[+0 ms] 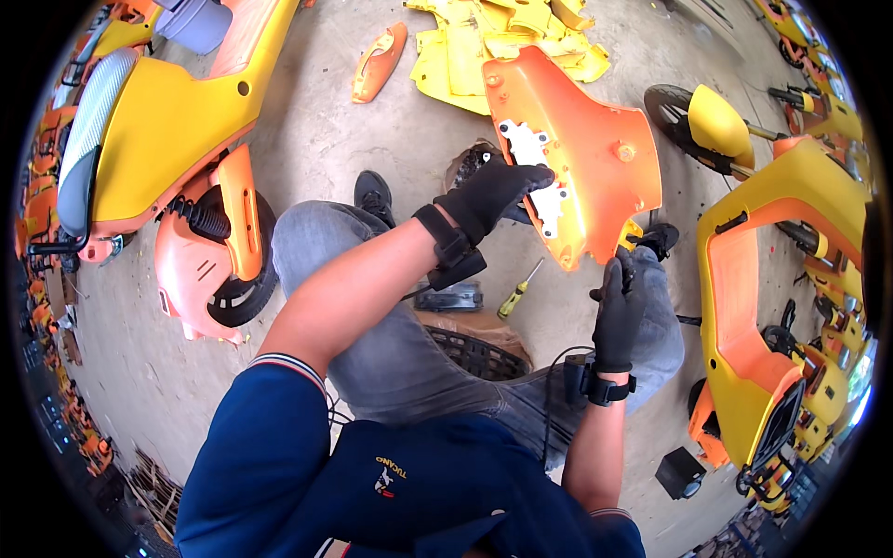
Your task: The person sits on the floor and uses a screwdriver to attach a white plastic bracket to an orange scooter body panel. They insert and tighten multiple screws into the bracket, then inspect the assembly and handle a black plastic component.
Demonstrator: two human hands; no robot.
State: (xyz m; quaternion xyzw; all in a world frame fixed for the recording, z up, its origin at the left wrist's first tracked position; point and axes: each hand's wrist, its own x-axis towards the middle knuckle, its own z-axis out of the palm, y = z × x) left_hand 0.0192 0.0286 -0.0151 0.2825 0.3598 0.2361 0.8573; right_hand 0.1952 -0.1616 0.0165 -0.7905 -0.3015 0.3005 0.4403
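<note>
An orange plastic scooter body panel is held up in front of me, its inner side with round posts facing me. Along its left edge runs a white bracket with dark screws. My left hand, in a black glove, is closed on that edge, thumb over the bracket; its other fingers are hidden behind. My right hand, also gloved, is just below the panel's lower right corner. Its thumb and fingers are apart, with nothing plainly in them. A small yellow piece shows between the panel and my knee.
A screwdriver with a yellow handle lies on the floor between my legs, by a black plastic crate. Yellow panels and an orange part lie ahead. Yellow-orange scooter bodies stand left and right.
</note>
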